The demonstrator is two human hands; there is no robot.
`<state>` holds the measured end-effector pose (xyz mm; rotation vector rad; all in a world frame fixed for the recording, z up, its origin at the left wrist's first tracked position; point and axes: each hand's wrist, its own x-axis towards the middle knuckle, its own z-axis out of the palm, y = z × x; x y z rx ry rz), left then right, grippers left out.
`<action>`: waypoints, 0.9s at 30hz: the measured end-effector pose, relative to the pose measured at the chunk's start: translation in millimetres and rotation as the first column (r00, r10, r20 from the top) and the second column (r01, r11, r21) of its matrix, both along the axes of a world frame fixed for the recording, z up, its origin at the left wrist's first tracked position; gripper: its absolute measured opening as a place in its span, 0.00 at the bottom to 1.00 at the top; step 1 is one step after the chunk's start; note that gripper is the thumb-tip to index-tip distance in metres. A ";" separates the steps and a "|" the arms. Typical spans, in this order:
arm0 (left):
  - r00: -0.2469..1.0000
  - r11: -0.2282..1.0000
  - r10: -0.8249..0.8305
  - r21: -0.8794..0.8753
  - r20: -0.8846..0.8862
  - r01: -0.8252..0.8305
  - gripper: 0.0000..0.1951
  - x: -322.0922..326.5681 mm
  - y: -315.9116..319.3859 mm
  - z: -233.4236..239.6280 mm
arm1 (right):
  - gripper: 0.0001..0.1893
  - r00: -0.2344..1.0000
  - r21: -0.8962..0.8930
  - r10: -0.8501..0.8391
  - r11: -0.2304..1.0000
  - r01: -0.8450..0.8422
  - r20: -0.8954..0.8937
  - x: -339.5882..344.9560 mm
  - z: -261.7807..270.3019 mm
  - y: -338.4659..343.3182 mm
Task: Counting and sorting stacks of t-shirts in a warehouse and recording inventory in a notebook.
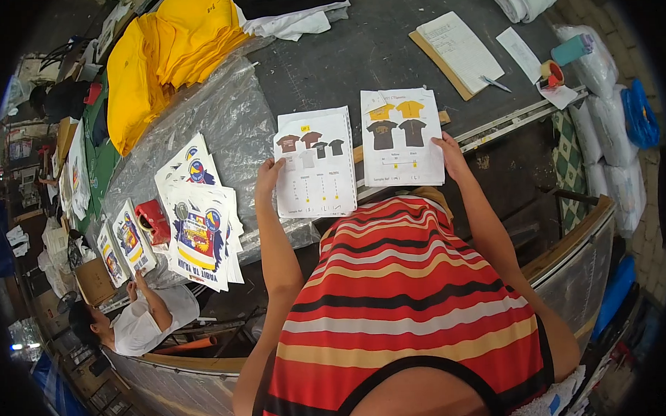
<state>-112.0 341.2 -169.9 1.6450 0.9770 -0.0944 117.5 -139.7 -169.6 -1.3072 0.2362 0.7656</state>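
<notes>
In my left hand (pixel 268 177) is a stack of printed sheets (pixel 316 178), gripped at its left edge. Its top page shows small pictures of maroon, white and black T-shirts above columns of figures. My right hand (pixel 450 155) grips the right edge of another set of sheets (pixel 403 164), printed with yellow and dark T-shirts; a small paper slip (pixel 374 103) lies across its upper left corner. Both sets are held side by side over the near edge of the dark worktable (pixel 328 59), bearing print and some marks.
Printed graphic sheets (pixel 201 229) and a red tape dispenser (pixel 152 222) lie on plastic sheeting (pixel 236 112) at left. Folded yellow shirts (pixel 195 42) are piled behind. A notebook (pixel 459 52), pen (pixel 495 84) and tape roll (pixel 551 73) sit at right. A co-worker (pixel 150 319) handles prints at lower left.
</notes>
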 end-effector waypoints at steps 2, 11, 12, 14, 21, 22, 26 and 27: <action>1.000 1.000 0.009 0.008 0.005 -0.009 0.12 0.0 -2.9 0.2 | 0.16 1.000 0.035 -0.013 0.999 0.013 -0.010 -2.7 3.9 0.0; 0.999 0.999 0.042 0.030 -0.027 -0.041 0.15 -8.0 -6.3 4.6 | 0.17 0.999 0.018 0.011 1.000 -0.012 0.039 -12.7 14.0 0.9; 0.999 0.998 0.048 0.039 -0.018 -0.048 0.16 -6.8 -8.9 6.2 | 0.16 1.000 0.035 0.007 0.999 -0.008 0.024 -13.6 14.5 -0.6; 0.999 0.997 0.051 0.054 -0.014 -0.050 0.19 -3.7 -12.3 8.4 | 0.15 1.000 0.052 -0.003 0.999 0.002 0.011 -12.8 14.1 -3.5; 0.993 0.991 0.114 0.066 0.037 -0.117 0.21 -6.8 -5.8 -6.2 | 0.15 0.999 0.032 0.003 0.999 -0.004 0.034 -9.1 15.0 2.3; 0.990 0.988 0.132 0.075 0.046 -0.136 0.22 -5.9 -5.0 -8.9 | 0.15 1.000 0.031 -0.002 1.000 0.002 0.020 -9.2 17.2 3.0; 0.982 0.970 0.184 0.150 0.047 -0.189 0.26 -6.5 4.8 -18.5 | 0.16 0.999 0.052 0.011 0.999 -0.013 0.046 -10.0 17.5 5.1; 0.977 0.965 0.206 0.153 0.046 -0.211 0.26 -10.3 7.5 -22.8 | 0.16 0.998 0.055 0.033 0.998 -0.036 0.045 -10.3 17.3 7.0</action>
